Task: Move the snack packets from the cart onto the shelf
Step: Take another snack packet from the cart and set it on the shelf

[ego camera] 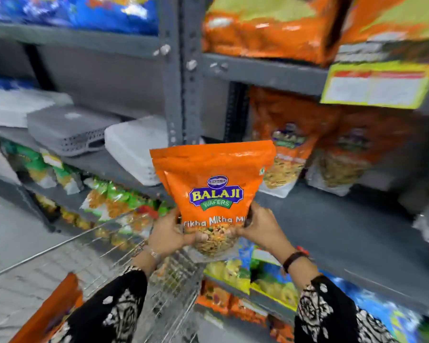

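I hold orange Balaji snack packets upright in front of me, gripped at the bottom from both sides; a second packet's edge shows behind the front one. My left hand grips the lower left corner and my right hand the lower right. The packets hang above the wire cart and in front of the grey shelf. Two like orange packets stand at the back of that shelf. Another orange packet lies in the cart at lower left.
A grey shelf upright divides the bays. On the left shelf lie a grey laptop and a white box. Green and orange packets fill lower left shelves. Large orange bags sit above. A yellow label hangs at right.
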A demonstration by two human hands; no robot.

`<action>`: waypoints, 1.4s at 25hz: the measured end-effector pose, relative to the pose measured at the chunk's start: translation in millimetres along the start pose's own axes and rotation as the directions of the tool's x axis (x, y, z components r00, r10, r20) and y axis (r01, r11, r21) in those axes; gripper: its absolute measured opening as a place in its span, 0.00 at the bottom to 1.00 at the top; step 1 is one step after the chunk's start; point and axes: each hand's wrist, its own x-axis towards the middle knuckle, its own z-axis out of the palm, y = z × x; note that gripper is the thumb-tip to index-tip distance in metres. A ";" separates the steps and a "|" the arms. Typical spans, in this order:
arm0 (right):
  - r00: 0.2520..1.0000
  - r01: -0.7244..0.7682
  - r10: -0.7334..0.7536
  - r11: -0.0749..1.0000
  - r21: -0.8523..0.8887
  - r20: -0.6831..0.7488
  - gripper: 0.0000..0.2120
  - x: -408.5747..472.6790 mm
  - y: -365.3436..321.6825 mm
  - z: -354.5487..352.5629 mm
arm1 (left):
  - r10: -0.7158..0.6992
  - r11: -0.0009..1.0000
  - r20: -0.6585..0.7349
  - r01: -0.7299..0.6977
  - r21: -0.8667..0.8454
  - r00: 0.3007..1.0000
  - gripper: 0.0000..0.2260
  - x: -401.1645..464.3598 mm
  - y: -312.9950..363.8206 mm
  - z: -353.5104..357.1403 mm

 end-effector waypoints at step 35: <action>0.624 -0.219 0.270 0.961 0.167 -0.734 0.28 -36.2 129.7 -153.4 | 0.262 0.965 0.185 -0.257 -0.052 0.947 0.32 100.1 97.8 240.1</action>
